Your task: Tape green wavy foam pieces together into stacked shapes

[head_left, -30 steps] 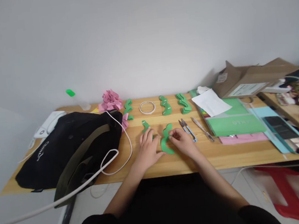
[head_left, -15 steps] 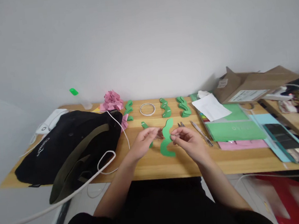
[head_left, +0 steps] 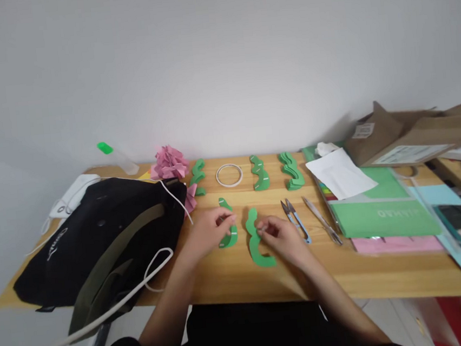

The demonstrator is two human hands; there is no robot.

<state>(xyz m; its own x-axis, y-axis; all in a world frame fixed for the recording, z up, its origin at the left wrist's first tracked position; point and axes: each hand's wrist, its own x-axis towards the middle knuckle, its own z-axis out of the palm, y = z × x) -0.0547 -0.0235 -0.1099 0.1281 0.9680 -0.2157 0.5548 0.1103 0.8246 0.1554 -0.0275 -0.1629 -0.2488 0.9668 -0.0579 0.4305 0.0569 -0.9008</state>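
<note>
My right hand (head_left: 281, 237) pinches the edge of a wavy green paper piece (head_left: 255, 244), held just over the table. My left hand (head_left: 214, 230) hovers left of it, thumb and forefinger together. Whether anything small sits in that pinch I cannot make out. Under the left fingers lies another green paper piece (head_left: 232, 240) with small white strips, partly covered by the hand. Blue-handled thread snips (head_left: 297, 221) lie just right of my right hand, and beside them a grey pen-like tool (head_left: 321, 219).
Farther back are green cutouts at left (head_left: 199, 177), middle (head_left: 260, 173) and right (head_left: 291, 171), and a white ring (head_left: 229, 175). A black bag (head_left: 98, 240) and pink paper flower (head_left: 170, 162) occupy the left. Rightward lie a green packet (head_left: 385, 218) and cardboard box (head_left: 410, 134).
My hands have moved apart. The right hand has brought the green piece lower, and the left has shifted left over the other piece. The snips are now uncovered; the view has tilted slightly.
</note>
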